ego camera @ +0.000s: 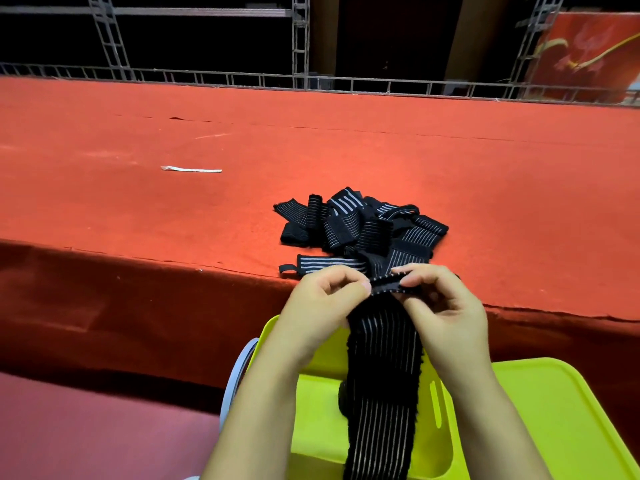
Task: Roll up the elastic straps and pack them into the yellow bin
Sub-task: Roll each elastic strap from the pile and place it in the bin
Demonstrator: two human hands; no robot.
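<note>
Head view: both hands (384, 306) pinch strap's (381, 375) top edge.

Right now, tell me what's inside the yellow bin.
The held strap hangs down into the bin and covers its middle. A dark rolled piece shows beside it; bare yellow floor elsewhere. Anything under the strap is hidden.

2 hands (384, 303), 1 yellow bin (554, 410)
</note>
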